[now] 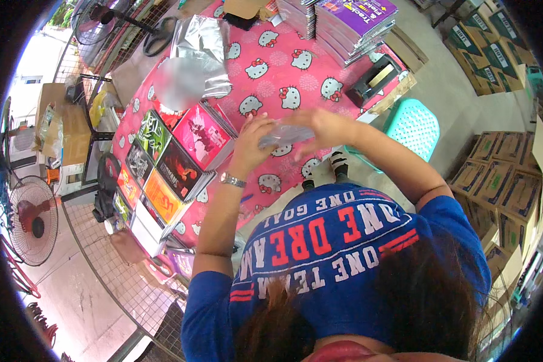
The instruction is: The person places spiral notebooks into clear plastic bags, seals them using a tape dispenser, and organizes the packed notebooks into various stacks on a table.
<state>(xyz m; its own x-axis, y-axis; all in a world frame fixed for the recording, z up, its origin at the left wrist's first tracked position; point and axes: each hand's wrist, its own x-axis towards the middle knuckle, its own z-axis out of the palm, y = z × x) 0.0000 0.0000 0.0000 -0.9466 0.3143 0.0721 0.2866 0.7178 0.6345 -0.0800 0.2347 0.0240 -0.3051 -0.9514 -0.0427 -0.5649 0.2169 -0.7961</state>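
Over the pink tablecloth (241, 78) printed with white cat faces, both my hands are at a clear plastic bag (280, 136). My left hand (253, 140), with a metal watch at its wrist, is closed on the bag's left side. My right hand (323, 128) grips its right side from above, its fingers a little blurred by motion. Just left of my left hand stands a stack of spiral notebooks with a pink cover (202, 136). Beside it lie more notebook stacks, among them a green and black one (154, 134), a dark one (182, 172) and an orange one (163, 199).
Silvery plastic sheets (202, 51) lie at the far left of the table. Purple notebooks (356, 15) are piled at the far side, near a black tape dispenser (374, 81). A teal stool (411, 130) and cardboard boxes (501, 178) stand right; a fan (33, 220) stands left.
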